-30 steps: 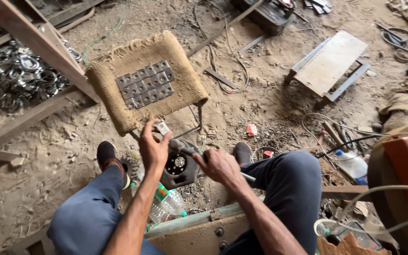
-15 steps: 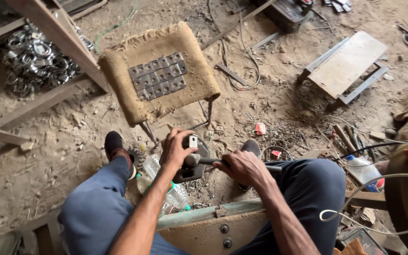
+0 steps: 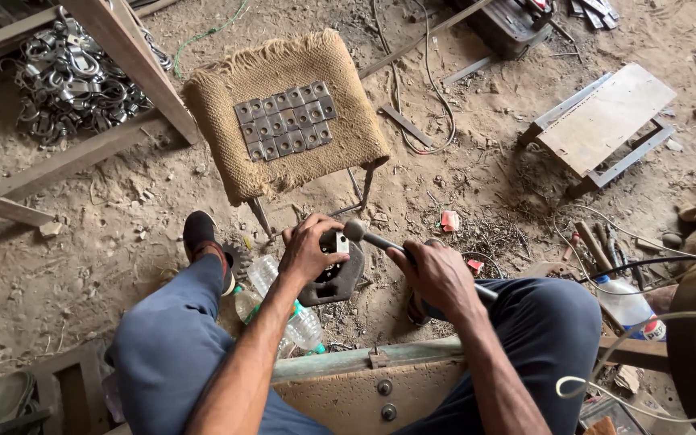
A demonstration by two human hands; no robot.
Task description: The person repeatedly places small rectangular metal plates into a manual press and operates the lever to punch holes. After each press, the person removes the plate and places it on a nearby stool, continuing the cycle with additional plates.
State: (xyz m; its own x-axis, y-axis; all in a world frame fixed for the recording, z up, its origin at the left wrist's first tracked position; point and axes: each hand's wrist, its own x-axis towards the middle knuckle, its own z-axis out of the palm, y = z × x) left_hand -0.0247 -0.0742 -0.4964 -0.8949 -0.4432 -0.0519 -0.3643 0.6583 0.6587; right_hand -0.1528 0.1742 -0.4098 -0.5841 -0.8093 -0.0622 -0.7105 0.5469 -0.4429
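Fingers of the right hand (image 3: 437, 274) are wrapped tight around the handle of a hammer (image 3: 364, 236), its rounded head raised just above a small square metal plate (image 3: 337, 242). The left hand (image 3: 309, 250) pinches that plate with closed fingertips, pressing it onto a dark iron block (image 3: 336, 280) standing on the dirt floor (image 3: 106, 258) between the person's knees. Near the block's far side, more square plates (image 3: 286, 121) lie in rows at the centre of a burlap-covered stool (image 3: 348, 145).

Blue trousers (image 3: 179, 338), black shoe (image 3: 200, 231)
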